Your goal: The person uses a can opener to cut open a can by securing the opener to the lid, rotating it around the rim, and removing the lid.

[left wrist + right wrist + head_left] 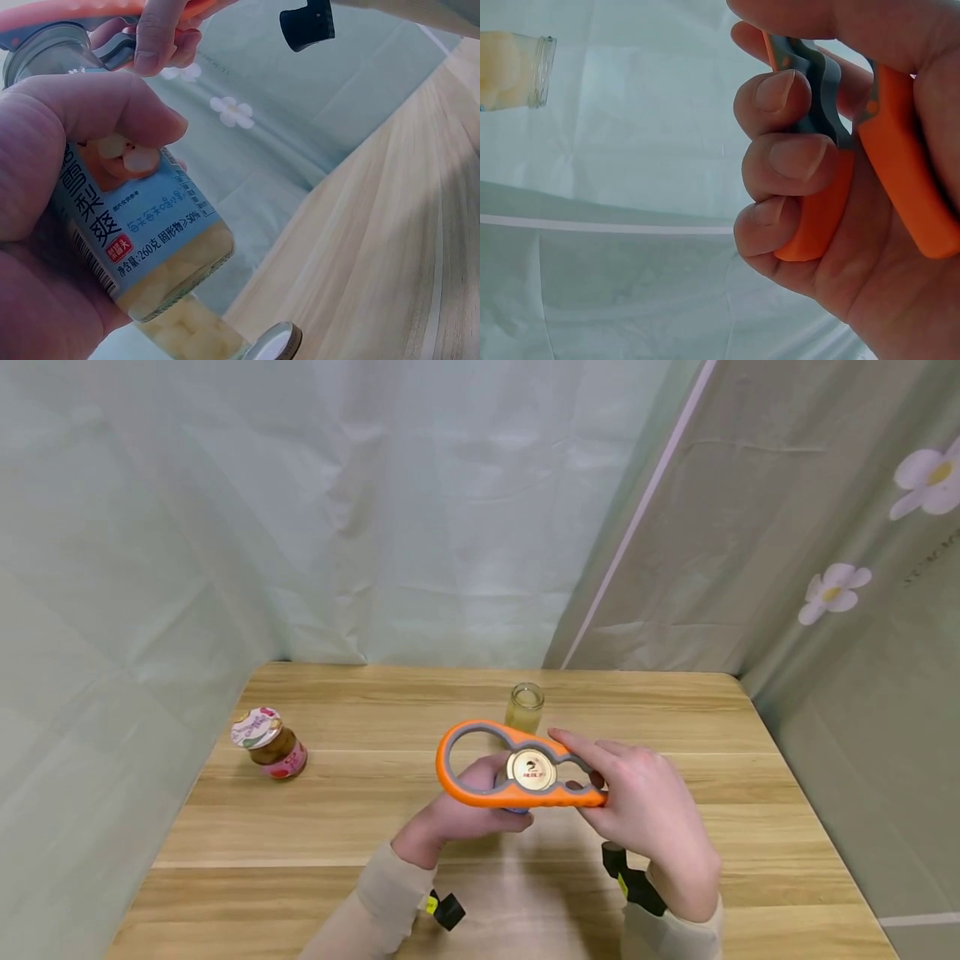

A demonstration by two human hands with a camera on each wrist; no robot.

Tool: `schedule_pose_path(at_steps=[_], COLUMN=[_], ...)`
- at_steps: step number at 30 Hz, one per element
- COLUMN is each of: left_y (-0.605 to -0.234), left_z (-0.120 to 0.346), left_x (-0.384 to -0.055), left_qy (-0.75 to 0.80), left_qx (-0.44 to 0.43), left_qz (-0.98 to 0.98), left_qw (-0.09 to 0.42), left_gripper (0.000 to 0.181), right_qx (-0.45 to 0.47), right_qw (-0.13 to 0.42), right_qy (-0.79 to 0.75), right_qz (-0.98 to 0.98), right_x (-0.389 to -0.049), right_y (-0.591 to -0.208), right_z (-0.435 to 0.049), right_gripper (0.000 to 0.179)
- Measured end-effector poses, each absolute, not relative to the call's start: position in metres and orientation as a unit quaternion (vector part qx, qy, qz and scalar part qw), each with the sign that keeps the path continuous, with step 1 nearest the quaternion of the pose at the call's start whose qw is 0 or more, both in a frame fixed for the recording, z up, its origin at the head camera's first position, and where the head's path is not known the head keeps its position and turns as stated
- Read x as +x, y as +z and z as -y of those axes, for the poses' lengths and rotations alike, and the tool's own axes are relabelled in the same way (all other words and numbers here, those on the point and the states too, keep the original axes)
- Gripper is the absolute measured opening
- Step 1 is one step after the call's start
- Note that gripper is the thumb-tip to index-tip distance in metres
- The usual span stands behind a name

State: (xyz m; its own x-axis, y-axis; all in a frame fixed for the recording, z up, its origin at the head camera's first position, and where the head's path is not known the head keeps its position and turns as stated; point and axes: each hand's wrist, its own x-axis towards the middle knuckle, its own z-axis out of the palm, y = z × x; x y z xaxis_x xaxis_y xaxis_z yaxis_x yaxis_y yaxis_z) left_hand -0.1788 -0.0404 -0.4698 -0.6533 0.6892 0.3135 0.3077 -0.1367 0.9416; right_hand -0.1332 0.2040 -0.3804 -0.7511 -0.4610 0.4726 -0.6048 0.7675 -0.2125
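My left hand [461, 810] grips a glass jar [154, 225] of pale fruit pieces with a blue label, thumb across its front. On top, the jar has a gold lid [532, 770]. An orange jar opener [555, 796] with grey inner teeth surrounds this lid, its wide loop pointing left. My right hand [652, 802] holds the opener by its two handles, fingers curled round one of them in the right wrist view. In that view the handle ends [826, 214] stand apart in a V.
Just behind the hands stands a lidless glass jar [523, 714] of pale fruit. A loose lid [276, 343] lies by it in the left wrist view. At the table's left, a jar [279, 752] with a pink label and patterned lid stands on the wooden table [360, 702]. Curtains hang behind.
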Motion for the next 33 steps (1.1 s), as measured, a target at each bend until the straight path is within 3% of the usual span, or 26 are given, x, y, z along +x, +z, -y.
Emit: schedule_pose_path(at_steps=[3,10,14,21,33], left_y=[-0.469,-0.4697,-0.4712,-0.4724,-0.4763], left_z=[0.0402,0.0365,0.036,0.0357,0.0433], left_x=[-0.1782,-0.1816,-0.1819,-0.1837,-0.1859], left_qy=[0.643,0.631,0.654,0.679,0.641], left_qx=[0.378,0.446,0.467,0.48,0.475], left_qz=[-0.646,-0.622,-0.578,-0.523,-0.567], left_qw=[0.163,0.128,0.143,0.186,0.202], left_gripper=[0.048,0.078,0.085,0.08,0.078], right_qx=[0.292,0.298,0.3,0.305,0.313], right_qw=[0.202,0.206,0.205,0.204,0.2], right_qy=[0.181,0.179,0.181,0.183,0.183], right_qz=[0.917,0.915,0.914,0.912,0.91], right_x=[-0.1334,-0.1342,-0.134,-0.1338,-0.1329], right_y=[-0.3803,-0.3796,-0.3792,-0.3788,-0.379], right_z=[-0.2043,-0.2041,-0.2042,-0.2044,-0.2042], right_gripper=[0.066,0.063,0.063,0.067,0.068])
